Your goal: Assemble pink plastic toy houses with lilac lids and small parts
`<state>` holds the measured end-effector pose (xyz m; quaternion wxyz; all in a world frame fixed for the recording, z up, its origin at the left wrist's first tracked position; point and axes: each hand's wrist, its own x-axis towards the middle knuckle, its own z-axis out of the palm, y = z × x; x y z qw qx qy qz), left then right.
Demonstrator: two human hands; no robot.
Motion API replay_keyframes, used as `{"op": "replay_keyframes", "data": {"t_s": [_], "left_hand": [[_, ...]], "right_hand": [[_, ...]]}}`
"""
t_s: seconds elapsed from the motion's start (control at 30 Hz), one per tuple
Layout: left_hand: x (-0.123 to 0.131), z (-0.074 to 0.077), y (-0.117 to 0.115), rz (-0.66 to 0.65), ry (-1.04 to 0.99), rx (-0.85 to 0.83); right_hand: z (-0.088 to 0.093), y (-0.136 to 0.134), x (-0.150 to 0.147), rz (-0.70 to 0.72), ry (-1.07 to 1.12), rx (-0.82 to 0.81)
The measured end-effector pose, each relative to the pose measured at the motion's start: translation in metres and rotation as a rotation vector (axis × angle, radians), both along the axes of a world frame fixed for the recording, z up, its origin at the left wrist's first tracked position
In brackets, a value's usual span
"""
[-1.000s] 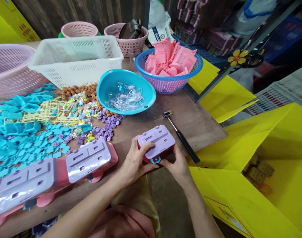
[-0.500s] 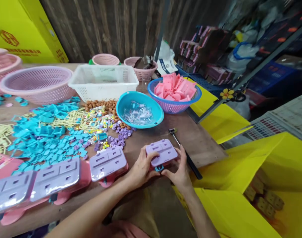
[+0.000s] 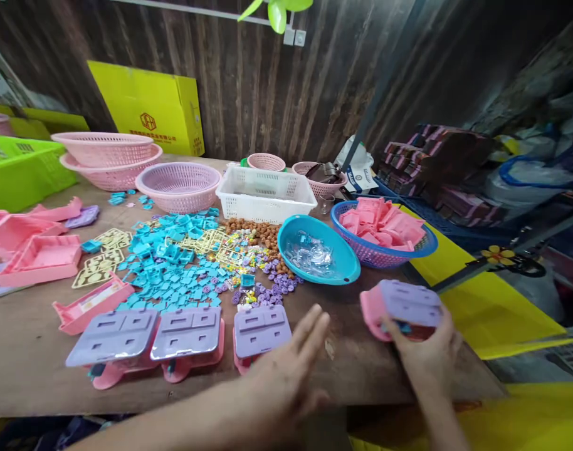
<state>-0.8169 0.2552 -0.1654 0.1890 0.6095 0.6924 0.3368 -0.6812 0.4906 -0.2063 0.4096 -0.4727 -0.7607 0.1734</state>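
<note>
My right hand [image 3: 430,360] grips a small pink toy box with a purple lid [image 3: 407,300], held at the right side of the table, thumb on its near face. A bit of blue shows under the lid. Fingers stretched out and slightly blurred, my left hand [image 3: 291,366] is over the table's front part and holds nothing. Just left of it stands a similar purple-lidded pink box [image 3: 261,327], partly covered by the hand. Two more such boxes, a middle one [image 3: 187,332] and a left one [image 3: 115,338], stand in the same row.
Loose blue plastic pieces [image 3: 173,282], purple discs [image 3: 272,288] and brown bits [image 3: 262,235] lie behind the row. A blue bowl [image 3: 319,250] holds clear parts. Pink parts fill a basket [image 3: 385,244]. A white basket [image 3: 268,194] stands behind; yellow cardboard [image 3: 493,300] borders the table's right.
My left hand has let go of the purple-lidded box and opened. My right hand has carried the box to the right alone. The view has swung left, and the hammer no longer shows.
</note>
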Motion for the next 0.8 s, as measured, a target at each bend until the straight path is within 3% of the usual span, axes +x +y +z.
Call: {"op": "replay_keyframes", "data": {"t_s": [0.07,0.13,0.23,0.3,0.5,0.67,0.8], "left_hand": [[-0.043,0.015,-0.010,0.132,0.082,-0.008],[-0.088,0.021,-0.014,0.271,0.175,-0.119],[-0.139,0.017,-0.011,0.357,0.313,-0.367],[-0.158,0.010,-0.010,0.329,0.393,-0.452],[-0.169,-0.012,-0.005,0.169,0.473,-0.513],[-0.172,-0.022,0.013,0.213,0.464,-0.544],[-0.179,-0.034,0.023,0.270,0.436,-0.547]], "right_hand": [[0.003,0.036,-0.001,-0.108,-0.022,-0.053],[-0.001,0.061,-0.003,-0.170,-0.040,-0.129],[-0.012,0.078,-0.003,-0.182,-0.055,-0.176],[-0.019,0.080,-0.001,-0.174,-0.062,-0.164],[-0.030,0.080,0.011,-0.090,-0.073,-0.132],[-0.018,0.068,0.013,-0.086,-0.057,-0.063],[-0.010,0.028,0.009,-0.035,-0.048,-0.023]]}}
